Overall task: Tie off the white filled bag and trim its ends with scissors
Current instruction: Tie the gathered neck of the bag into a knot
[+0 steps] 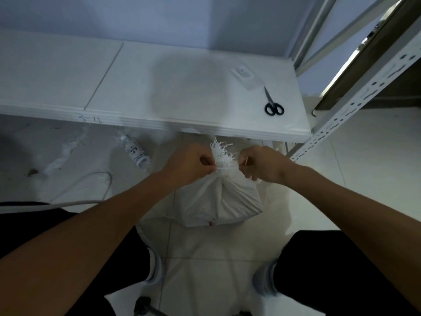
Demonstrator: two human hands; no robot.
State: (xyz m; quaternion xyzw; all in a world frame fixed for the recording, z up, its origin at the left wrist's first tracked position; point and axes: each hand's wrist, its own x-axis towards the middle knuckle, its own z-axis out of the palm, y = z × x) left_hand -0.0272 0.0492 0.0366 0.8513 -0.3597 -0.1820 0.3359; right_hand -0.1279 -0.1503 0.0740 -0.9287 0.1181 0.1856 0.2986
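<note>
head view is showing the white bag [222,201] sitting on the floor in the lower middle of the frame, between the person's knees, with its gathered neck pointing up toward the table edge and a frayed tuft [222,153] sticking out above the cinch. the left hand [193,165] is curling into a fist on the left side of the neck, and the right hand [259,164] is doing the same on the right side; each is pinching something thin at the neck, most likely the ends of a tie, though the tie itself is too fine to make out clearly. the two hands are pulling apart sideways across the neck, so the knot seems to be tightening rather than finished.

the scissors [273,103] are lying on the white table [136,87] in the upper right of the frame, well apart from both hands, handles toward the person and blades pointing away. they are lying up and to the right of the bag, so the right hand is the nearer one for reaching them once the tie is holding.
</note>
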